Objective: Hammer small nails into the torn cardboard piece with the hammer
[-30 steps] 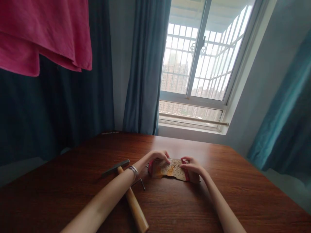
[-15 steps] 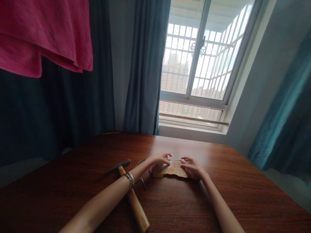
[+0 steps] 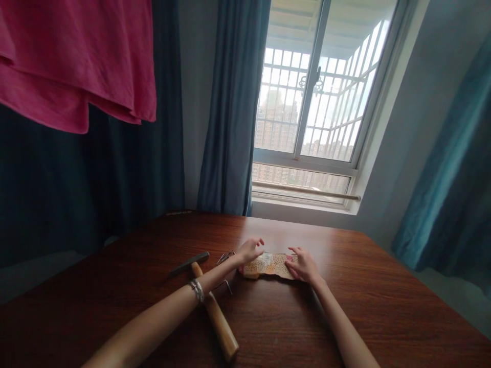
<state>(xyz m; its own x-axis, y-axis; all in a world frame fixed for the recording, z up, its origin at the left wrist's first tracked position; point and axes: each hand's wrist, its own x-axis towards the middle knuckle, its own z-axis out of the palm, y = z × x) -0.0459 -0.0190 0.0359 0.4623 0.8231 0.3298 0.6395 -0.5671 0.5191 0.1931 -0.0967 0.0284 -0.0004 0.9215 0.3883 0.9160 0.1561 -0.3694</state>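
Observation:
A flat, pale piece dotted with small dark holes (image 3: pixel 276 266) lies on the wooden table, orange and white patches on it and pink at its ends. Over its left part hovers my left hand (image 3: pixel 250 250), fingers loosely bent and apart, holding nothing. My right hand (image 3: pixel 306 267) rests at the right end, thumb and forefinger spread over the pink patch; its other fingers are partly hidden. Beneath my left forearm lies a hammer (image 3: pixel 219 327) with a wooden handle. A bent hex key (image 3: pixel 229 287) lies beside it.
Several thin metal pieces (image 3: pixel 224 257) lie behind my left wrist. The brown table (image 3: pixel 345 306) reaches toward a barred window (image 3: pixel 307 102). Blue curtains (image 3: pixel 230 112) hang behind, and a pink towel (image 3: pixel 95 61) hangs at upper left.
My left hand has shifted left and up a little, uncovering more of the holed piece's left part. My right hand stays at the right end. The whole view has tilted slightly.

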